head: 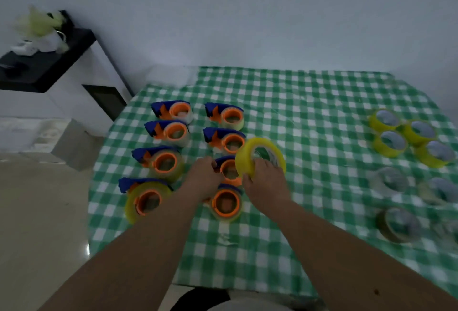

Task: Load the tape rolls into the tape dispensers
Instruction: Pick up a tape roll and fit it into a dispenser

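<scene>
The right hand grips a yellow roll, tilted above the empty dispenser that the left hand holds down on the worktop. Tilted so, the roll may jam on the hub or nudge neighbouring dispensers.

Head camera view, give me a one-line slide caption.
Right hand brings yellow tape roll toward orange-and-blue plastic dispenser, steadied by left hand.

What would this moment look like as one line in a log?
right hand: grips yellow tape roll | left hand: holds dispenser | roll: not yet loaded
</scene>
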